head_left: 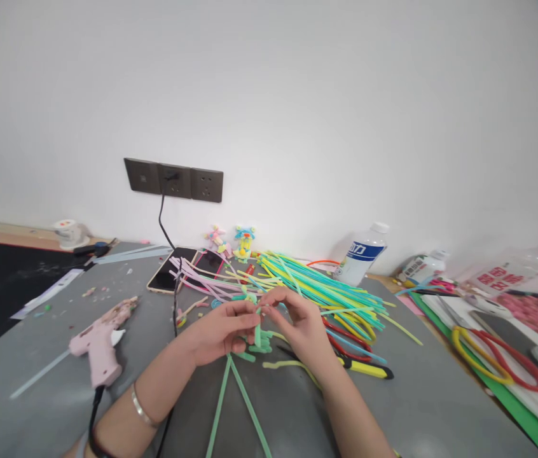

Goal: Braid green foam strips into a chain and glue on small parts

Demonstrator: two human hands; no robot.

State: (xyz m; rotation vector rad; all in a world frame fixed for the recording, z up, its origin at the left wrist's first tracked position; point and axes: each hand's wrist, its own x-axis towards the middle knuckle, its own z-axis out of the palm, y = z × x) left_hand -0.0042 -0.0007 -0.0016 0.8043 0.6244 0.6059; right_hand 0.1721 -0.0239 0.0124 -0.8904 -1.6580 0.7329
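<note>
Both hands meet over the middle of the table around a light green pipe cleaner bent into a small shape. My left hand is closed, thumb and fingers pinching it from the left. From the other side, my right hand pinches its upper end with thumb and forefinger. Two long green stems run from below my left hand toward the near edge. Short curled green pieces lie just under the fingers. Yellow-handled scissors or pliers rest beside my right wrist, partly hidden.
A large bundle of coloured pipe cleaners lies behind the hands. On the left sits a pink glue gun with its cable. Phones, two small figures and a bottle stand or lie near the wall.
</note>
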